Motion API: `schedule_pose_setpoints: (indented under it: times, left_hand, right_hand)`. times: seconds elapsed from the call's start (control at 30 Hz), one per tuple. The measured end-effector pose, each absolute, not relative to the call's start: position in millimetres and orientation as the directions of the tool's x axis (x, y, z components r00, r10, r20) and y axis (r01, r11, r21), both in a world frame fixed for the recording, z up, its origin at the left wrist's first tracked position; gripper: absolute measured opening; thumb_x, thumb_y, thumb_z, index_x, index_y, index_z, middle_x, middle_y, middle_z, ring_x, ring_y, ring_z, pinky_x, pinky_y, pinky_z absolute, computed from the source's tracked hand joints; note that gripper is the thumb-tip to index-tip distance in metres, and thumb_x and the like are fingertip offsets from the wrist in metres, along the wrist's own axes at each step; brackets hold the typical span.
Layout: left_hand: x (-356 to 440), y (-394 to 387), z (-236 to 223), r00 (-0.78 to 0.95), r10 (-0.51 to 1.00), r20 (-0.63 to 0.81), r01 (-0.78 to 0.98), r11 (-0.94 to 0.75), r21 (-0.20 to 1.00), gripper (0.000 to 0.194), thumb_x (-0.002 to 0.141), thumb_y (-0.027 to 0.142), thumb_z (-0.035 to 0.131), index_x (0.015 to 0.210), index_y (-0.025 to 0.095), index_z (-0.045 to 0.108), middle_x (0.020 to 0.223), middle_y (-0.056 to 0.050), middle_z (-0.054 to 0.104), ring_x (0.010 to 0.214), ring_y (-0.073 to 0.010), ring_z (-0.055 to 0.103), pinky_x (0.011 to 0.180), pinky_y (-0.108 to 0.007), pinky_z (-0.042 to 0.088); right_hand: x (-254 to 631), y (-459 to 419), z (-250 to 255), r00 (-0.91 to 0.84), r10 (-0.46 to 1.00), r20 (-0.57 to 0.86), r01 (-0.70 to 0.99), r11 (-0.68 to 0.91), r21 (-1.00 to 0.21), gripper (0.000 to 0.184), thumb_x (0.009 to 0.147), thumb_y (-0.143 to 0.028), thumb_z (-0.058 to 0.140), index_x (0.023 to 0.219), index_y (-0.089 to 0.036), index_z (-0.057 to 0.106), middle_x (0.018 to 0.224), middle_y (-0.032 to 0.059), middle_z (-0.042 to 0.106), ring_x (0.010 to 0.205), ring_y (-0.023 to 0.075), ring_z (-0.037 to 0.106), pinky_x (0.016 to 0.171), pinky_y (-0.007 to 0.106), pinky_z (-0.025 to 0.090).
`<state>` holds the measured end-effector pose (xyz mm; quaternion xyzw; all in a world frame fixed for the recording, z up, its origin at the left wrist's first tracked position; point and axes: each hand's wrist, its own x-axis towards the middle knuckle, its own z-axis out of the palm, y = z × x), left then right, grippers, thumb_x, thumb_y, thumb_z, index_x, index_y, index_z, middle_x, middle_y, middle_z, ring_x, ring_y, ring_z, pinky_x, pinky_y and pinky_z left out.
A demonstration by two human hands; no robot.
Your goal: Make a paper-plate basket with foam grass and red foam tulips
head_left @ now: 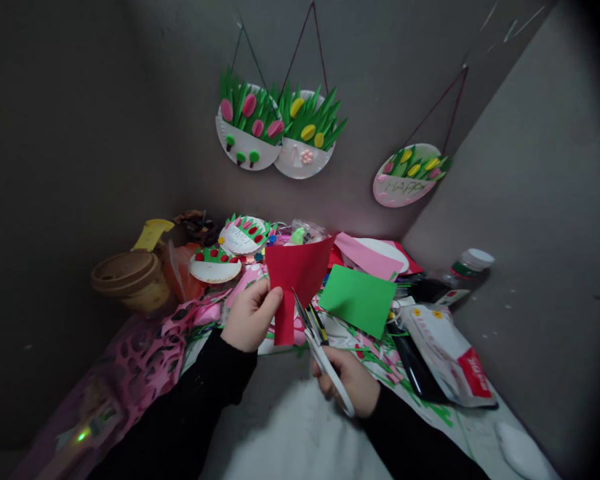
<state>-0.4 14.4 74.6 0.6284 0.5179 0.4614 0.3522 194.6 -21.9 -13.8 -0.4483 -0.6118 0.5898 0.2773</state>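
My left hand [250,313] pinches the lower left edge of a red foam sheet [297,277] and holds it up in front of me. My right hand [347,381] is closed round the white handles of a pair of scissors [316,333]. The scissor blades point up and left, and their tips meet the bottom edge of the red sheet. Both my sleeves are black.
A green sheet [359,300] lies just right of the scissors. Pink cut-out foam [145,353], paper-plate flower crafts [215,265], a stack of brown pots [130,277], a white packet [450,357] and a jar [467,267] crowd the floor. Three plate crafts [280,130] hang on the grey wall.
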Motion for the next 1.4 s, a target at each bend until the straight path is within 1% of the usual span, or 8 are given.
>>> schedule_pose_setpoints:
  times: [0.17, 0.37, 0.87, 0.97, 1.07, 1.17, 1.27, 1.4]
  left_hand:
    - [0, 13, 75, 0.052, 0.967, 0.251, 0.42, -0.249, 0.873, 0.028, 0.085, 0.034, 0.043, 0.062, 0.017, 0.045, 0.059, 0.005, 0.038, 0.057, -0.0096, 0.036, 0.054, -0.023, 0.028]
    - [2, 12, 75, 0.061, 0.967, 0.246, 0.372, -0.25, 0.894, 0.026, 0.085, 0.033, 0.043, 0.066, 0.016, 0.049, 0.059, 0.004, 0.041, 0.057, -0.01, 0.037, 0.054, -0.023, 0.029]
    - [10, 13, 66, 0.115, 0.977, 0.179, 0.189, -0.199, 0.962, 0.023, 0.084, 0.034, 0.044, 0.073, 0.016, 0.052, 0.066, 0.002, 0.049, 0.061, -0.0112, 0.042, 0.056, -0.023, 0.034]
    - [6, 15, 71, 0.056, 0.973, 0.222, 0.187, -0.229, 0.955, 0.018, 0.082, 0.032, 0.047, 0.074, 0.016, 0.051, 0.068, 0.002, 0.049, 0.064, -0.0116, 0.044, 0.059, -0.023, 0.035]
    - [2, 16, 73, 0.009, 0.966, 0.26, 0.195, -0.257, 0.947, 0.019, 0.082, 0.032, 0.048, 0.069, 0.018, 0.047, 0.066, 0.003, 0.046, 0.061, -0.0103, 0.041, 0.059, -0.023, 0.034]
    - [1, 16, 73, 0.011, 0.966, 0.258, 0.207, -0.254, 0.945, 0.021, 0.081, 0.031, 0.049, 0.065, 0.018, 0.045, 0.064, 0.004, 0.045, 0.06, -0.0097, 0.04, 0.058, -0.022, 0.033]
    - [3, 15, 74, 0.049, 0.969, 0.241, 0.205, -0.246, 0.948, 0.02, 0.081, 0.029, 0.048, 0.065, 0.017, 0.048, 0.064, 0.004, 0.047, 0.061, -0.0101, 0.042, 0.059, -0.022, 0.034]
    - [5, 14, 77, 0.083, 0.969, 0.234, 0.186, -0.246, 0.951, 0.019, 0.081, 0.029, 0.048, 0.067, 0.016, 0.051, 0.066, 0.003, 0.05, 0.064, -0.0109, 0.045, 0.062, -0.023, 0.036]
  right_hand:
    - [196, -21, -19, -0.449, 0.876, -0.174, 0.191, -0.096, -0.977, 0.017, 0.052, -0.009, 0.049, 0.066, -0.017, 0.05, 0.048, -0.0077, 0.043, 0.041, 0.0056, 0.035, 0.04, 0.018, 0.027]
    - [194, -21, -19, -0.449, 0.86, -0.242, 0.157, -0.191, -0.969, 0.018, 0.05, -0.01, 0.047, 0.065, -0.017, 0.048, 0.043, -0.0087, 0.042, 0.037, 0.0056, 0.034, 0.038, 0.018, 0.026]
    - [195, -19, -14, -0.446, 0.88, -0.164, 0.207, -0.077, -0.975, 0.015, 0.05, -0.011, 0.047, 0.062, -0.018, 0.048, 0.049, -0.0071, 0.044, 0.043, 0.0067, 0.038, 0.04, 0.018, 0.028]
    - [195, -19, -14, -0.426, 0.893, -0.141, 0.203, -0.058, -0.977, 0.015, 0.05, -0.01, 0.047, 0.063, -0.018, 0.048, 0.05, -0.0075, 0.043, 0.043, 0.0058, 0.036, 0.041, 0.018, 0.028]
    - [194, -20, -16, -0.433, 0.886, -0.167, 0.204, -0.084, -0.975, 0.016, 0.051, -0.01, 0.048, 0.064, -0.017, 0.049, 0.049, -0.0082, 0.043, 0.042, 0.0055, 0.034, 0.041, 0.018, 0.028]
    - [194, -19, -16, -0.448, 0.881, -0.152, 0.223, -0.055, -0.973, 0.016, 0.051, -0.01, 0.049, 0.065, -0.017, 0.05, 0.053, -0.0069, 0.046, 0.045, 0.0064, 0.038, 0.043, 0.018, 0.03]
    - [196, -18, -15, -0.472, 0.873, -0.124, 0.248, -0.003, -0.969, 0.017, 0.051, -0.01, 0.049, 0.067, -0.016, 0.052, 0.058, -0.0053, 0.049, 0.051, 0.0077, 0.041, 0.045, 0.018, 0.032]
    - [197, -18, -13, -0.465, 0.872, -0.156, 0.261, -0.034, -0.965, 0.018, 0.051, -0.011, 0.049, 0.067, -0.017, 0.052, 0.056, -0.0057, 0.047, 0.05, 0.0081, 0.04, 0.044, 0.019, 0.031]
